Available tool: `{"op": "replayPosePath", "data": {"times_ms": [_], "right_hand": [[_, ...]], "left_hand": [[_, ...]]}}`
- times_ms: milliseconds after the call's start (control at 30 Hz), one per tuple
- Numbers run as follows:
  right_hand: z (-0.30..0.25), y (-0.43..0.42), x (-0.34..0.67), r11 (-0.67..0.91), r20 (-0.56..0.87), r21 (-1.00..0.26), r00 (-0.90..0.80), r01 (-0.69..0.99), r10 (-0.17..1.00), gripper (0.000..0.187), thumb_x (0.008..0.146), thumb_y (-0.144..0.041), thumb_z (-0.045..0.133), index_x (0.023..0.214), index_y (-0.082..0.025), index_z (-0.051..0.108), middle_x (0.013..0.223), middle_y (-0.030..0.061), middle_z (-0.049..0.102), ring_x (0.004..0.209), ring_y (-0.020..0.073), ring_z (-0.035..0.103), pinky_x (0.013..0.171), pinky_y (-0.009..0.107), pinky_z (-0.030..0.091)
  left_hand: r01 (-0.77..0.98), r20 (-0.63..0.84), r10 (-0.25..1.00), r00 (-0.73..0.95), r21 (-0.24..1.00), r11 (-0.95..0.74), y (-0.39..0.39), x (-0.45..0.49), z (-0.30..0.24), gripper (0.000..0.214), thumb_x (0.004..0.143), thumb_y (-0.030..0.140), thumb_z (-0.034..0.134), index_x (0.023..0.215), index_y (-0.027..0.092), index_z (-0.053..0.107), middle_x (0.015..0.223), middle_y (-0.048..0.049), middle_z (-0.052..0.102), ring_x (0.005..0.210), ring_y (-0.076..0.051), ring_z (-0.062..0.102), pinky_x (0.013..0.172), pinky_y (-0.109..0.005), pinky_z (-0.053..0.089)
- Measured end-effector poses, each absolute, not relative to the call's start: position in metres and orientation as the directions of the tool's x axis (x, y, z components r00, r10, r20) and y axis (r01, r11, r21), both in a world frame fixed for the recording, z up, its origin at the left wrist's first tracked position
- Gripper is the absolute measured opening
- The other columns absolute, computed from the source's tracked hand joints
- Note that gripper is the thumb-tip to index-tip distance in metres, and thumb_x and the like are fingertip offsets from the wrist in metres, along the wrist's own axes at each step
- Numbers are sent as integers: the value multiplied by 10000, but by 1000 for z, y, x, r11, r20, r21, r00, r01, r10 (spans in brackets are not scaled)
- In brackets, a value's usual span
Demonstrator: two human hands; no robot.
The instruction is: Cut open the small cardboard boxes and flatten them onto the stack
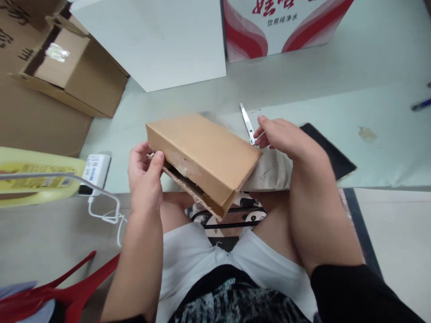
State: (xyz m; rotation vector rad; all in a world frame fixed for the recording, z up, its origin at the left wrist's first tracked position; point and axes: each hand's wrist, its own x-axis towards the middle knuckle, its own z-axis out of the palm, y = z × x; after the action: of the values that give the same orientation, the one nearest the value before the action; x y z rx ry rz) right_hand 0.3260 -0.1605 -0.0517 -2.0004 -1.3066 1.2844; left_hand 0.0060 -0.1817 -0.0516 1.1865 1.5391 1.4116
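Observation:
A small brown cardboard box (205, 148) is tilted above the front edge of the table, its near side torn partly open along a ragged edge. My left hand (144, 170) grips its left corner, thumb on the loose flap and fingers behind. To the right of the box, a white utility knife (247, 123) lies on the tabletop. My right hand (278, 134) is at the knife's near end, fingers apart and the fingertips close to or touching it. A black flat tablet-like object (328, 150) lies partly behind my right wrist.
At the back stand a large white box (158, 40) and a red-and-white carton (283, 31). Open brown cartons (90, 67) are on the left. A yellow bottle (37, 175), a white charger (96, 172) and its cable (116, 211) are at the left front. A blue pen (420, 105) lies far right.

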Motion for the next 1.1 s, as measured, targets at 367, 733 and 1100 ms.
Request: {"op": "replayPosePath", "data": {"times_ms": [367,733,1100], "right_hand": [[-46,-169,317,1,-155,-958,-520,288,840,485,922,-600,602,1292,-290,652,1225,59,722,1087,231,671,995,411,548],[-45,-172,311,8,-13,-997,-267,78,964,818,772,-372,797,1504,-329,435,1152,24,668,918,175,655,853,373,603],[-64,-157,279,6,60,-968,211,250,976,435,954,-339,568,1381,-295,500,1289,57,653,1170,203,638,1019,389,565]], "left_hand": [[-60,-227,937,-267,974,219,-185,-9,-71,515,710,514,835,1135,289,650,1036,-16,686,907,-208,656,679,-298,497],[-1,-176,939,-294,983,183,-178,-2,-74,512,618,546,828,1023,249,728,1204,-50,716,1191,-272,610,757,-293,499],[77,-200,967,-159,974,214,-185,6,-75,436,701,561,785,967,227,702,1124,-87,715,1054,-249,645,770,-320,479]]}}
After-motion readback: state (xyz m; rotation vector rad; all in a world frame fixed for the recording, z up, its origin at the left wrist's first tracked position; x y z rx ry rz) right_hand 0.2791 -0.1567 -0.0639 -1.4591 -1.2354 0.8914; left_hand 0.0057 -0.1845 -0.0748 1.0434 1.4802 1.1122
